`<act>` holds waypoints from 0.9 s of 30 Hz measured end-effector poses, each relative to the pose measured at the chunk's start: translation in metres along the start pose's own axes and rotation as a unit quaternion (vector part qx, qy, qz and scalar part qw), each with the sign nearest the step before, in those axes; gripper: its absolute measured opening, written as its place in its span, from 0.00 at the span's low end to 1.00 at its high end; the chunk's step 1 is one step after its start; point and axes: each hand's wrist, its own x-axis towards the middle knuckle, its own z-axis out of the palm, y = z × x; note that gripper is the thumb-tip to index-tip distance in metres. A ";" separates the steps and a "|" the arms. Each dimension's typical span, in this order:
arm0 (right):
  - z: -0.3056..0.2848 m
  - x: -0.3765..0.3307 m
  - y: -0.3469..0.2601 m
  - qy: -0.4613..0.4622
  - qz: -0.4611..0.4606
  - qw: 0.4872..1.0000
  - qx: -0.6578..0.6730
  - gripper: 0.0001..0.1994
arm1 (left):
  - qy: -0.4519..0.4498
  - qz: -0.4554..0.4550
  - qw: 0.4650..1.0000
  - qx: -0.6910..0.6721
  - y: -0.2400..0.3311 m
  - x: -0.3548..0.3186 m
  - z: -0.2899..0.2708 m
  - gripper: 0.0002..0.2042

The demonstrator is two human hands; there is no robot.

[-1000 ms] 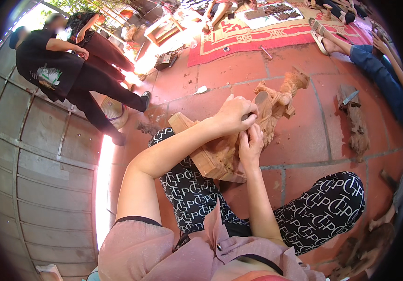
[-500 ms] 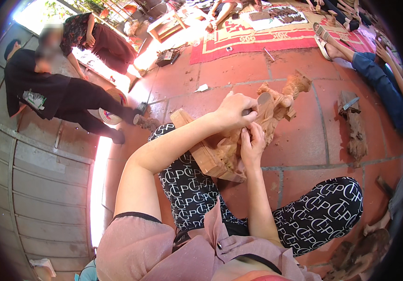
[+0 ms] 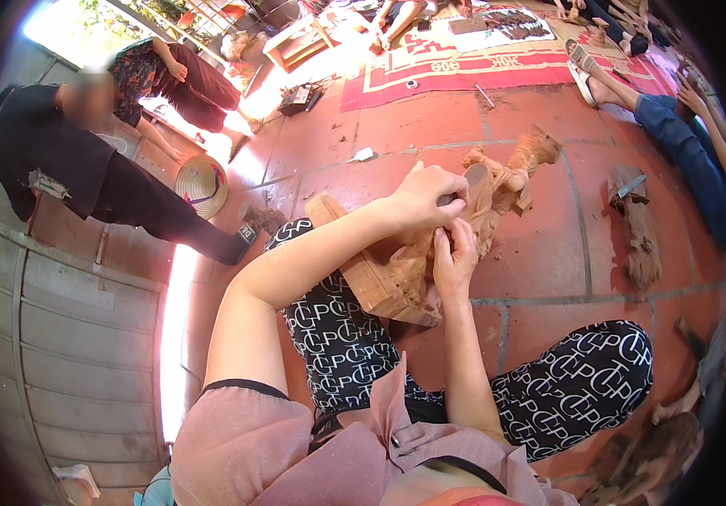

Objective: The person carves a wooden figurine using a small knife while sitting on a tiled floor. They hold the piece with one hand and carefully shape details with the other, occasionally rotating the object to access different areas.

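A carved wooden figure (image 3: 498,190) leans across my left leg, its block base (image 3: 367,287) near my knee and its narrow end pointing to the far right. My left hand (image 3: 424,196) is closed over the middle of the carving. A small dark end of something shows in its curled fingers, too little to name. Just nearer, my right hand (image 3: 456,257) rests against the wood with its fingers bent and pressed together. Whatever the right fingertips hold, if anything, is hidden.
A weathered wood piece (image 3: 635,232) lies on the tiled floor to the right. At the left, a person in black (image 3: 59,160) bends near a conical hat (image 3: 201,185). Far off are a red patterned rug (image 3: 430,72) and a small dark box (image 3: 298,99).
At the left, the person in black has shifted and bent lower, and the conical hat now shows more fully. My hands and the carving have barely moved.
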 end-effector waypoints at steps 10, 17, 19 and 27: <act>0.000 0.000 0.000 0.000 -0.001 1.000 -0.013 0.07 | 0.000 0.038 0.998 -0.047 -0.001 0.012 0.002 0.07; -0.002 0.001 0.002 -0.011 0.008 1.000 -0.008 0.08 | 0.042 -0.010 0.997 0.059 0.006 0.001 0.002 0.08; -0.002 0.001 0.003 -0.020 0.007 1.000 0.000 0.09 | 0.059 -0.002 0.995 0.081 0.007 0.002 0.002 0.07; -0.005 0.001 0.004 -0.042 0.019 0.999 -0.010 0.10 | -0.054 0.024 0.995 0.076 0.007 0.000 -0.003 0.08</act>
